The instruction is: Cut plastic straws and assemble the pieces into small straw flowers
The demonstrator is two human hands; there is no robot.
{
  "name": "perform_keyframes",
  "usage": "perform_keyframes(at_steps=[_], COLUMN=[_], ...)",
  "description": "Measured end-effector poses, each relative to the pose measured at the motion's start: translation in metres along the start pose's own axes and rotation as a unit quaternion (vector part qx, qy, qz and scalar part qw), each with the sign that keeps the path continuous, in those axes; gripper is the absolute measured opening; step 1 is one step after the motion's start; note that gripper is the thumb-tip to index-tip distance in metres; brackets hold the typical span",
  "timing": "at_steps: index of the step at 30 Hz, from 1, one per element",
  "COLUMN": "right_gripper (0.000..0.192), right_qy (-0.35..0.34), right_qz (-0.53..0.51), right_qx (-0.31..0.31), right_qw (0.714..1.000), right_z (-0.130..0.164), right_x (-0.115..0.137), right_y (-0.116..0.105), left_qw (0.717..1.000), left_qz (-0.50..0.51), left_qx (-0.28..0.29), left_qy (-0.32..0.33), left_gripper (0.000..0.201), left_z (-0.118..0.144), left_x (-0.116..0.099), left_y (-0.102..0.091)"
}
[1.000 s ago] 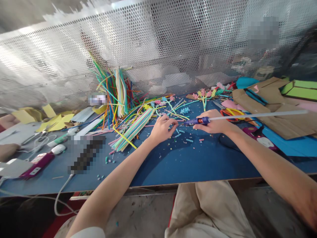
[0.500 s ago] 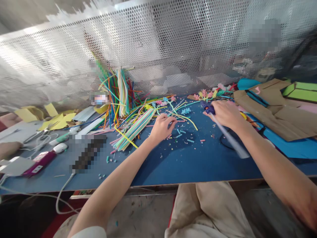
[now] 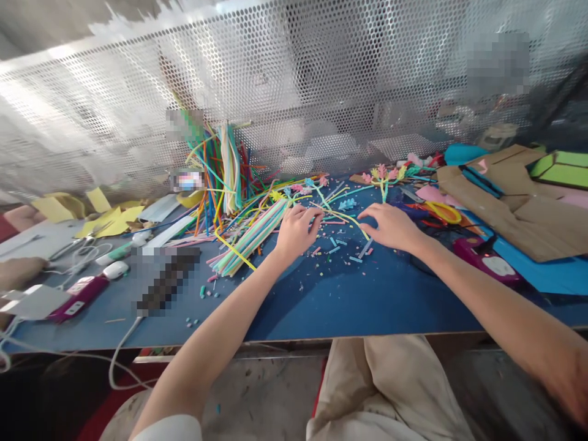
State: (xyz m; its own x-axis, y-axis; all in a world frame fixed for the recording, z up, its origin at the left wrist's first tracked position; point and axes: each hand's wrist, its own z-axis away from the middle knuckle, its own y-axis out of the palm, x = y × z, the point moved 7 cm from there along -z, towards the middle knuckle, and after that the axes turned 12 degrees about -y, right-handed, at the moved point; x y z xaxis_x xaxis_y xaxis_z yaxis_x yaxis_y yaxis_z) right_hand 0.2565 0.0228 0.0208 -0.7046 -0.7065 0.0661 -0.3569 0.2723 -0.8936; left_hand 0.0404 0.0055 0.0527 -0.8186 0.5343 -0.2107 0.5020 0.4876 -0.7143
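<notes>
My left hand (image 3: 297,233) is over the middle of the blue table, its fingers closed in a pinch; what lies between the fingertips is too small to make out. Beside it lies a bundle of pastel pipe cleaners (image 3: 252,242). My right hand (image 3: 390,226) is a short way to the right, thumb and fingers apart and holding nothing visible. A yellow pipe cleaner (image 3: 351,219) curves between the two hands. Just behind the right hand is a branch with pink and yellow leaf shapes (image 3: 382,176). A dark blue glue gun (image 3: 416,212) lies beyond that hand, partly hidden.
Cut pipe cleaner bits (image 3: 356,260) are scattered on the blue table (image 3: 312,312). Upright pipe cleaners (image 3: 229,168) stand before a perforated metal screen (image 3: 275,79). Brown cardboard (image 3: 519,208) and a purple power strip (image 3: 487,262) are at right; another purple power strip (image 3: 78,299) is left.
My right hand has let go of the glue gun, which now lies on the table, and has moved left towards my left hand. My left hand has barely moved.
</notes>
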Motion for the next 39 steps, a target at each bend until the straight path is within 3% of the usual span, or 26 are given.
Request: perform_keyframes(at_steps=[3,7,10,14,17,22,27,33,37,39], right_gripper=[0.027,0.027,0.028,0.025,0.025,0.027,0.031,0.049,0.039,0.032], right_qy=[-0.063,-0.129,-0.133,-0.108,-0.095,-0.125,-0.14,-0.062,-0.015,-0.012], right_qz=[-0.024,-0.074,-0.095,-0.097,-0.102,-0.127,-0.159,-0.108,-0.111,-0.132], right_qx=[0.008,-0.01,-0.032,-0.063,-0.079,-0.086,-0.134,-0.275,-0.273,-0.284], right_qw=[0.998,0.989,0.986,0.987,0.987,0.98,0.968,0.953,0.956,0.95], right_z=[-0.004,-0.006,-0.006,-0.005,-0.005,-0.006,-0.005,0.005,0.009,0.01], right_x=[0.021,0.04,0.041,0.031,0.027,0.04,0.052,0.032,0.017,0.014], right_y=[0.002,-0.012,-0.021,-0.023,-0.022,-0.029,-0.043,-0.064,-0.065,-0.067], left_qw=[0.999,0.995,0.992,0.992,0.994,0.992,0.991,0.988,0.974,0.943], left_qz=[-0.027,-0.018,-0.024,-0.011,-0.011,0.009,0.048,0.115,0.215,0.327], left_qx=[-0.032,-0.077,-0.082,-0.105,-0.094,-0.039,-0.009,0.01,0.038,0.039], left_qy=[0.021,0.056,0.095,0.063,0.058,0.12,0.125,0.106,0.057,0.052], left_gripper=[0.018,0.018,0.02,0.018,0.016,0.018,0.026,0.024,0.029,0.023], left_z=[-0.001,-0.005,-0.011,-0.022,-0.028,-0.042,-0.063,-0.066,-0.067,-0.07], left_x=[-0.008,-0.018,-0.022,-0.014,-0.021,-0.062,-0.105,-0.149,-0.157,-0.155], left_y=[-0.016,-0.044,-0.062,-0.084,-0.094,-0.1,-0.09,-0.051,-0.022,-0.013])
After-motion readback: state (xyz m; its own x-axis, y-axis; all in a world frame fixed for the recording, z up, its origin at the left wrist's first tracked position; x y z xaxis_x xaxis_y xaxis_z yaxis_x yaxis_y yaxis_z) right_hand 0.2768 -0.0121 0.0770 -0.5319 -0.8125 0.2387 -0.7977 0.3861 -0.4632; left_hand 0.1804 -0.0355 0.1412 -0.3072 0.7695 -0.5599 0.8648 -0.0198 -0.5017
